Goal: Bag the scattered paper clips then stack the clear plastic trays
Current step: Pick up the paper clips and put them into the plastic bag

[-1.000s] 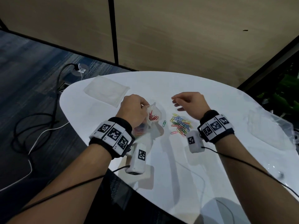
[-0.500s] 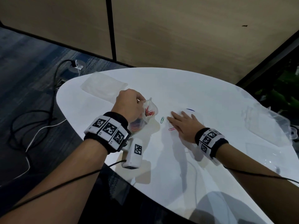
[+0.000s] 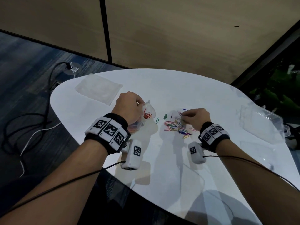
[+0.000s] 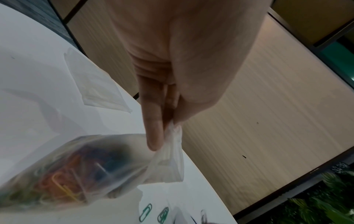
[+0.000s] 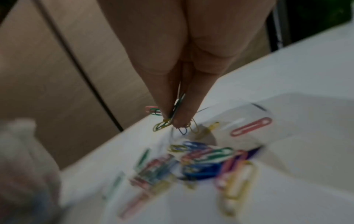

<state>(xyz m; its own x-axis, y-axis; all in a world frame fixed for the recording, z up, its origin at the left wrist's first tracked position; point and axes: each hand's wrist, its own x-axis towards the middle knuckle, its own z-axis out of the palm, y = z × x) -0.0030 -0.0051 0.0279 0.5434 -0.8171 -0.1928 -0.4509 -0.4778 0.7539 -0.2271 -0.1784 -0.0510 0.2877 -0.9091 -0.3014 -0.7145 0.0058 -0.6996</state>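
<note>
My left hand (image 3: 129, 108) pinches the mouth of a small clear bag (image 3: 148, 112) that holds several coloured paper clips; in the left wrist view the fingers (image 4: 155, 133) pinch the bag (image 4: 80, 171) at its top edge. A pile of coloured paper clips (image 3: 177, 127) lies on the white table (image 3: 162, 168). My right hand (image 3: 194, 116) pinches several clips lifted just above the pile; the right wrist view shows the fingertips (image 5: 166, 109) closed on these held clips (image 5: 172, 119). Two green clips (image 3: 161, 118) lie apart, between bag and pile.
A flat clear bag (image 3: 99, 88) lies at the table's far left. Clear plastic trays (image 3: 263, 120) sit near the right edge. A small clear plastic piece (image 5: 247, 119) lies just beyond the pile. Cables trail over the floor (image 3: 24, 124) on the left.
My right hand went from hovering over the pile, to lying flat on it, to lifting with several clips pinched. The left hand has kept hold of the bag.
</note>
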